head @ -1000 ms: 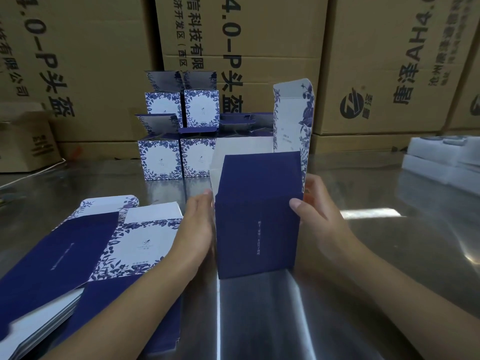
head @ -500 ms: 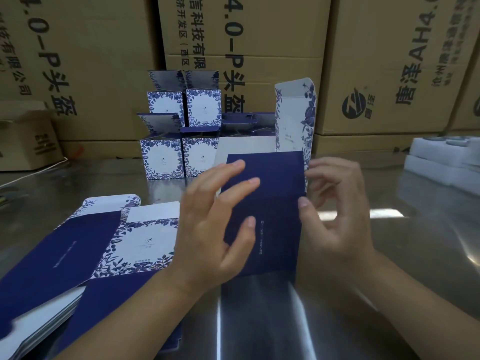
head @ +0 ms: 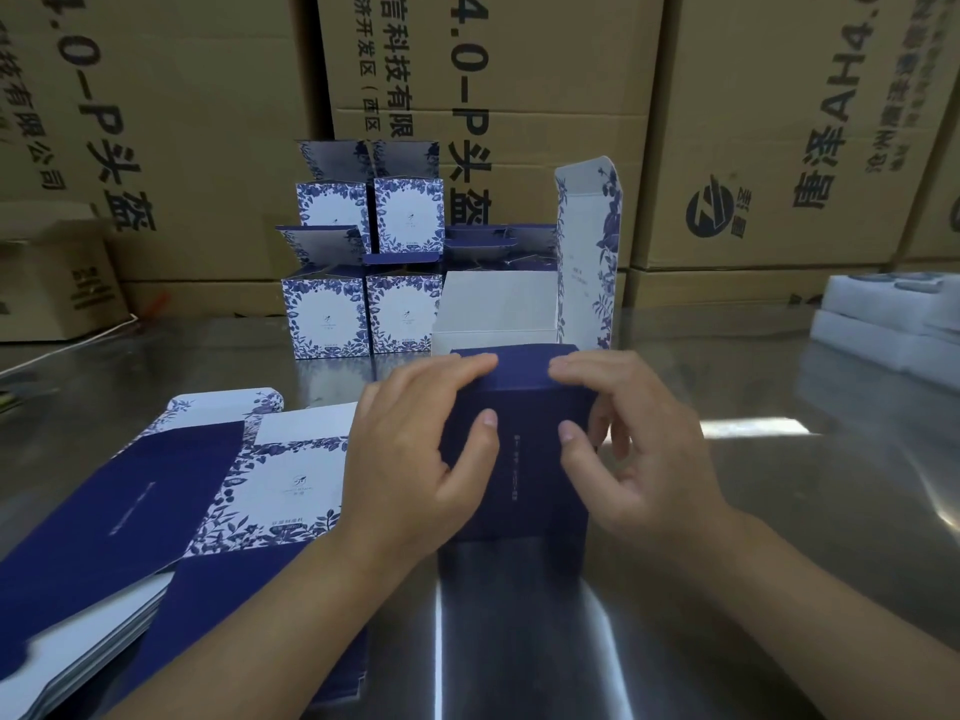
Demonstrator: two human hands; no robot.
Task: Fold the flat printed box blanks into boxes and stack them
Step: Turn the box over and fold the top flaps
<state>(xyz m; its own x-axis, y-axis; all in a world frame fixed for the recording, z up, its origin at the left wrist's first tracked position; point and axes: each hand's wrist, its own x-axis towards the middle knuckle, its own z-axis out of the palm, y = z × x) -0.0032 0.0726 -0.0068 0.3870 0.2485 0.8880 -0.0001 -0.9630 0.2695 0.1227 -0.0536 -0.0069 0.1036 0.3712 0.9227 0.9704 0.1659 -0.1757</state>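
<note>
Hands, left [head: 410, 454] and right [head: 634, 449], pinch navy flap [head: 522, 368] over white-lined box [head: 524, 475].

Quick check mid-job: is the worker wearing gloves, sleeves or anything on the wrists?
No. The left hand and right hand are bare: no gloves, rings or bands. The left forearm and right forearm are uncovered to the frame edge, with no sleeve, watch or bracelet in view. The thumbnails look short and unpainted.

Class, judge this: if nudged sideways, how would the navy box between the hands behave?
Probably light: the box is hollow thin card. Likely slides or tips, standing tall on the shiny table. Its raised flap would probably flex.
</note>
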